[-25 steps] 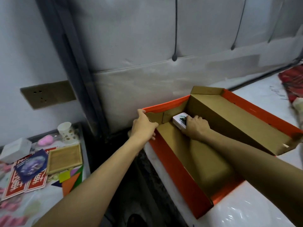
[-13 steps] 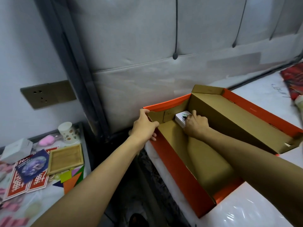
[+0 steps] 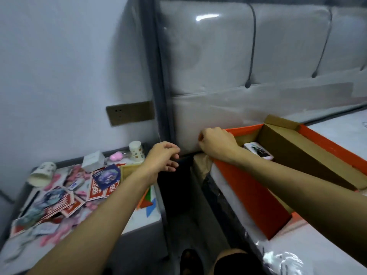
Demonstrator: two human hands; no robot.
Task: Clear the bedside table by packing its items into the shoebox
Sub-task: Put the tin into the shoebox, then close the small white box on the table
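Observation:
The orange shoebox (image 3: 250,187) lies open on the bed at the right, its lid (image 3: 309,155) folded back. A small white box with a printed top (image 3: 258,152) rests in its far corner. My right hand (image 3: 216,143) hovers over the box's near-left corner, fingers curled, holding nothing. My left hand (image 3: 161,157) hangs over the gap between bed and bedside table (image 3: 147,219), fingers loosely apart and empty. On the table lie red and blue cards (image 3: 106,176), a wooden tray (image 3: 129,169), a white cube box (image 3: 93,160), a pink object (image 3: 115,156) and two paper cups (image 3: 136,151).
A padded grey headboard (image 3: 238,56) rises behind the bed. A brown wall socket plate (image 3: 130,115) sits above the table. A dark gap (image 3: 176,195) separates table and mattress. Coloured foam shapes (image 3: 148,203) lie at the table's right edge. My foot (image 3: 189,261) shows below.
My right hand let go of the small white box and drew back to the shoebox corner. My left hand left the box edge and moved left toward the table. My view swung left.

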